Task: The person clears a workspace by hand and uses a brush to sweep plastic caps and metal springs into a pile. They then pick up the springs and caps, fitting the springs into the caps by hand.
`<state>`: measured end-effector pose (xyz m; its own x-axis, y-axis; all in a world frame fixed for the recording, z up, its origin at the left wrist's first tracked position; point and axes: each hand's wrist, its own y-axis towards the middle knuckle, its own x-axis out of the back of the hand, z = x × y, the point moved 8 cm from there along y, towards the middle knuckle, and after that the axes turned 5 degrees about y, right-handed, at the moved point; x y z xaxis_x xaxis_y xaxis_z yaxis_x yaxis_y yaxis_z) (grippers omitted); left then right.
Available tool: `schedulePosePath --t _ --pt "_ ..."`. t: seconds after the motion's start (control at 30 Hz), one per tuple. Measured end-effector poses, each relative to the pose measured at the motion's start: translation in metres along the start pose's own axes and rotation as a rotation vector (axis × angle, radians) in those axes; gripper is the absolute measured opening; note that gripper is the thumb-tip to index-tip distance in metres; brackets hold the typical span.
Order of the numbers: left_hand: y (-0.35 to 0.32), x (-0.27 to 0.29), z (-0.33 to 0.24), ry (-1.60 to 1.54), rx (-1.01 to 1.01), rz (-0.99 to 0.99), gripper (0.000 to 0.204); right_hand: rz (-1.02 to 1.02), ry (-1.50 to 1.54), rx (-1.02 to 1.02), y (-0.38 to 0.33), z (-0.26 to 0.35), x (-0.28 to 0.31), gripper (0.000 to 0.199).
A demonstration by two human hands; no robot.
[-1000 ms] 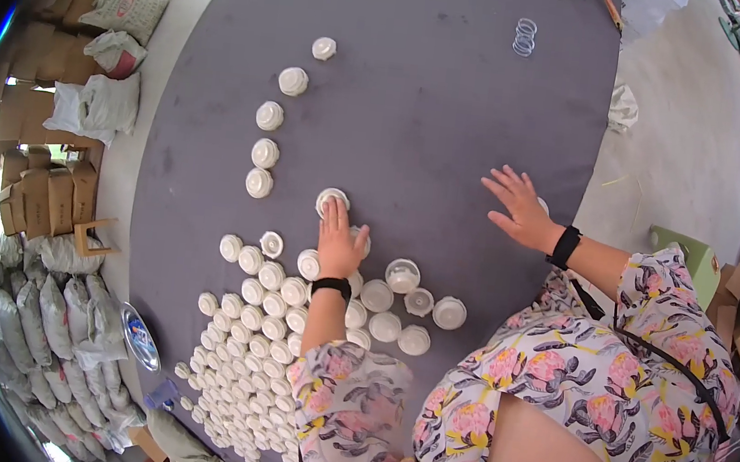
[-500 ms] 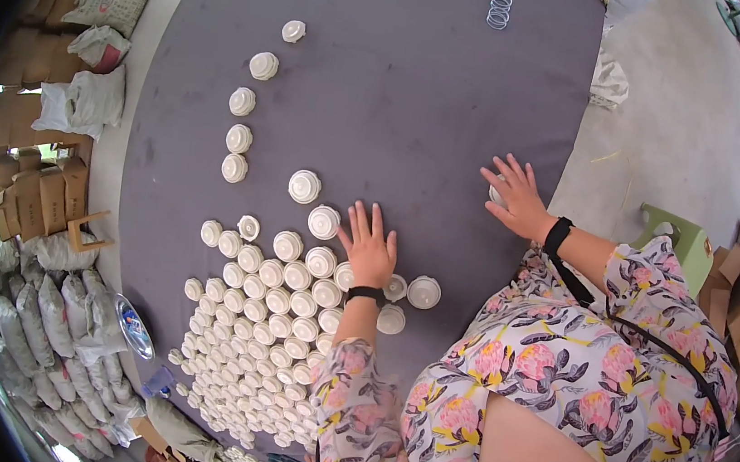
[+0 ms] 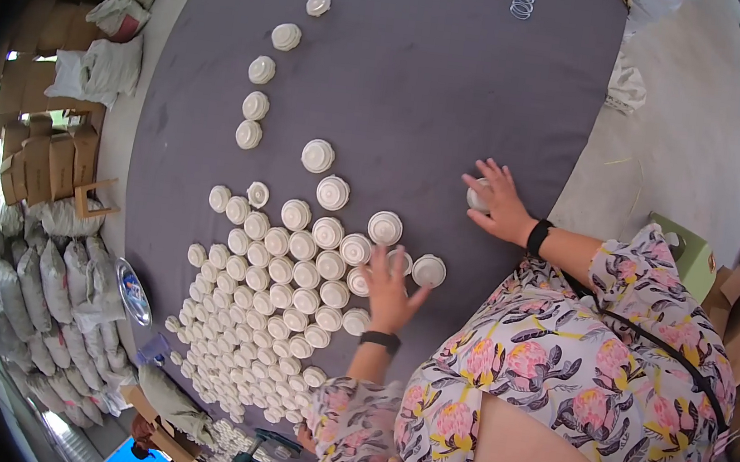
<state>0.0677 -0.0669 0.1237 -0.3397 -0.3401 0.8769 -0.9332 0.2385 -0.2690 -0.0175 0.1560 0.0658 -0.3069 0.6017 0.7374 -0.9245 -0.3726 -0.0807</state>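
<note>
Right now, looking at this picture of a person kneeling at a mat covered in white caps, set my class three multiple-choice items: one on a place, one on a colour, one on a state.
1. Where is the right hand?
A. on a single cap away from the cluster
B. on the sacks
C. in the air above the wire rings

2. What colour is the mat?
A. green
B. dark grey
C. red

3. How is the left hand held?
A. a closed fist
B. gripping a tool
C. fingers spread flat on the caps

Answers:
1 A, it covers a lone white cap at the right of the mat.
2 B, the bare cloth is dark grey.
3 C, the fingers fan out over the edge of the packed cluster of caps.
</note>
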Motion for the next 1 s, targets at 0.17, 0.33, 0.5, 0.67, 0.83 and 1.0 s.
schedulePosePath --t 0.17,0.33,0.5,0.67,0.83,1.0 --pt "-0.032 -0.035 0.012 0.011 0.084 -0.14 0.056 0.069 0.086 0.093 0.017 0.056 -0.053 0.065" --pt "-0.03 -0.039 0.044 0.097 0.134 -0.108 0.046 0.037 0.001 0.216 0.022 0.098 -0.049 0.054" --pt "-0.03 -0.021 0.062 0.045 0.164 -0.375 0.018 0.174 0.226 0.348 0.02 0.134 -0.051 0.03" --pt "-0.027 0.011 0.041 -0.407 0.205 -0.632 0.017 0.392 0.814 -0.189 0.025 0.13 -0.082 0.031" --pt "0.01 0.01 -0.012 -0.534 0.058 -0.718 0.052 0.327 1.348 -0.658 0.041 0.076 -0.107 0.022" --pt "0.018 -0.035 -0.038 -0.317 0.037 -0.493 0.078 0.02 0.953 -0.533 0.097 -0.025 -0.046 0.032"
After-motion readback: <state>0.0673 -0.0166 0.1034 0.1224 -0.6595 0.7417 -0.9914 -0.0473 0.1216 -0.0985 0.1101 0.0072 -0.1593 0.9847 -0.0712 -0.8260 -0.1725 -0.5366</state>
